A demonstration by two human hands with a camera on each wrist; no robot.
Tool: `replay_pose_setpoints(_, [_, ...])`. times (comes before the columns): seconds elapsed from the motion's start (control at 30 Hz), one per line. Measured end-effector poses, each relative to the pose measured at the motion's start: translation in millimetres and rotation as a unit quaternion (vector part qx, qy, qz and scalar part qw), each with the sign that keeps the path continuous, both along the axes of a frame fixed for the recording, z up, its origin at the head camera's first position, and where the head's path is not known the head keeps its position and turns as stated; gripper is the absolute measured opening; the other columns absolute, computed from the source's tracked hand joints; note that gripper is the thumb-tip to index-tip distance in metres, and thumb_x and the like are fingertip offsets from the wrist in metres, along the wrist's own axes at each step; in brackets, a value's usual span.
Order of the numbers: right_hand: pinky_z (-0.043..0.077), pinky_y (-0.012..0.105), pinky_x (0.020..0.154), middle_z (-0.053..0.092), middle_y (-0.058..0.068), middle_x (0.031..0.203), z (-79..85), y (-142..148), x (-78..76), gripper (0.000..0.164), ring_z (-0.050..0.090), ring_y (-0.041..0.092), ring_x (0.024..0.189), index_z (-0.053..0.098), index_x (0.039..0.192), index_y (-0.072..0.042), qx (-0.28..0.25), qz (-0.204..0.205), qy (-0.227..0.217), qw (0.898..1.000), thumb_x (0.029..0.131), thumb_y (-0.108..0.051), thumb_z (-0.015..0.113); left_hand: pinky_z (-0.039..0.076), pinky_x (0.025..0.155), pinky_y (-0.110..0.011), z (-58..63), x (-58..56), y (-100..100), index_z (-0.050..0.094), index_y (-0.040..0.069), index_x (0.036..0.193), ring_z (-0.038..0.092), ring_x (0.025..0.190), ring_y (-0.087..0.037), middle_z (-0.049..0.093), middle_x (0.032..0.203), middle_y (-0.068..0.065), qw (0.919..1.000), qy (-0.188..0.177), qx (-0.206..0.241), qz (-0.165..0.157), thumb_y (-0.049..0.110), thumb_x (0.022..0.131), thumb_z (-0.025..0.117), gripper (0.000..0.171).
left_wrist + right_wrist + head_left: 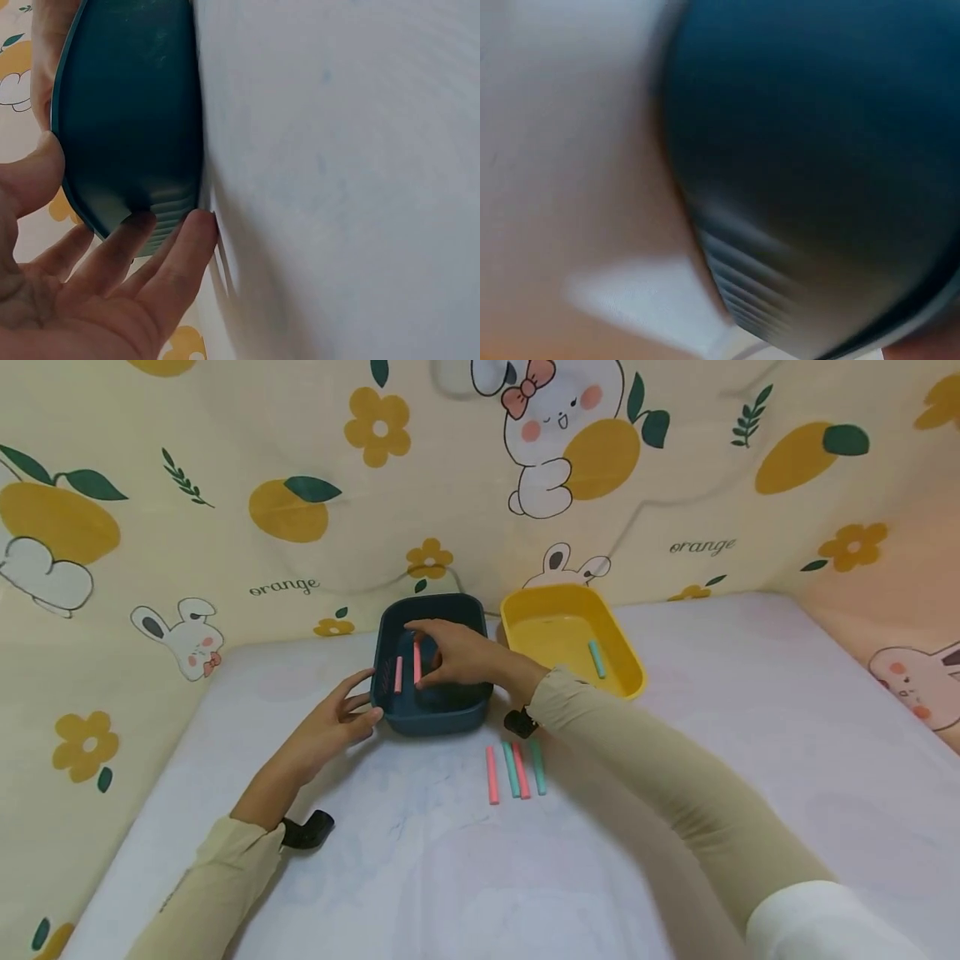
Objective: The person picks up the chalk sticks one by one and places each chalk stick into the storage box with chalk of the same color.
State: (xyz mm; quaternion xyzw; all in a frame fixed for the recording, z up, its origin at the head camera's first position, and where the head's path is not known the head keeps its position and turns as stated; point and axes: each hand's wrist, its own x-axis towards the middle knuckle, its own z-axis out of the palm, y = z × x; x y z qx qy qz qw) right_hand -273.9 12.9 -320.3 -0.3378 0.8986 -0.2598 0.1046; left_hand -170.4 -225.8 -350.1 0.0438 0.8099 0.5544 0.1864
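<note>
A dark blue basket stands at the back of the table, and a pink chalk stick rests inside it by the left wall. Reaching over that basket, my right hand pinches another pink chalk stick lengthwise between thumb and finger. My left hand touches the basket's left front corner with spread fingers. In the left wrist view, the thumb is at the rim and the fingers lie along the outer wall. The right wrist view shows mostly the basket's blurred outer side; the right fingers are hidden there.
Right of the dark basket stands a yellow basket with a green chalk stick in it. In front, pink chalk sticks and green chalk sticks lie side by side on the white table. A patterned cloth hangs behind.
</note>
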Motion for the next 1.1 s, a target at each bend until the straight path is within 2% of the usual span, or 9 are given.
replay_pose_setpoints(0.3, [0.054,0.025,0.084,0.052,0.005,0.142,-8.6,-14.9,-3.7,0.091,0.062,0.013,0.094,0.028,0.156,-0.016,-0.022,0.015,-0.013,1.0,0.084,-0.034,0.081,0.036,0.115,-0.056,-2.8,0.1,-5.0,0.014,0.033,0.159,0.041,0.143,-0.041,0.028,0.162,-0.019,0.9999,0.007,-0.005,-0.007,0.026,0.101,0.059,0.074])
replay_pose_setpoints(0.67, [0.054,0.025,0.085,0.051,0.003,0.143,-15.9,-23.4,-13.3,0.092,0.062,0.012,0.095,0.027,0.156,-0.016,0.002,-0.008,-0.028,1.0,0.083,-0.03,0.082,0.034,0.116,-0.056,-2.6,1.4,-2.9,0.013,0.031,0.16,0.039,0.143,-0.042,0.027,0.162,-0.021,0.9997,0.01,0.018,-0.01,0.024,0.101,0.059,0.074])
replay_pose_setpoints(0.77, [0.054,0.028,0.089,0.052,0.005,0.144,-16.7,-24.7,-16.5,0.093,0.063,0.013,0.095,0.027,0.156,-0.015,0.007,-0.017,-0.024,1.0,0.083,-0.029,0.082,0.035,0.116,-0.056,-1.8,1.0,-2.2,0.013,0.031,0.16,0.04,0.143,-0.041,0.028,0.162,-0.02,0.9998,0.011,0.016,-0.01,0.024,0.101,0.058,0.074])
replay_pose_setpoints(0.87, [0.052,0.032,0.099,0.051,0.007,0.146,-18.6,-26.6,-19.1,0.093,0.064,0.015,0.1,0.027,0.156,-0.014,0.011,-0.022,-0.028,0.999,0.083,-0.029,0.082,0.036,0.116,-0.055,-1.3,0.7,-1.5,0.013,0.031,0.16,0.041,0.143,-0.04,0.028,0.162,-0.02,0.9998,0.013,0.013,-0.01,0.023,0.102,0.058,0.074])
replay_pose_setpoints(1.0, [0.043,0.036,0.113,0.052,0.008,0.146,-21.7,-30.1,-21.4,0.093,0.059,0.019,0.119,0.027,0.156,-0.013,0.023,-0.023,-0.035,0.999,0.083,-0.028,0.083,0.037,0.115,-0.054,-1.0,0.4,-1.4,0.013,0.029,0.16,0.041,0.143,-0.039,0.029,0.162,-0.02,0.9998,0.015,0.011,-0.011,0.025,0.102,0.058,0.074])
replay_pose_setpoints(1.1, [0.038,0.038,0.117,0.052,0.008,0.146,-24.3,-32.6,-21.8,0.095,0.053,0.021,0.129,0.026,0.156,-0.015,0.032,-0.029,-0.042,0.998,0.082,-0.027,0.083,0.038,0.115,-0.053,-1.4,0.2,-2.3,0.013,0.028,0.16,0.041,0.143,-0.039,0.029,0.162,-0.02,0.9997,0.018,0.01,-0.013,0.026,0.101,0.059,0.075])
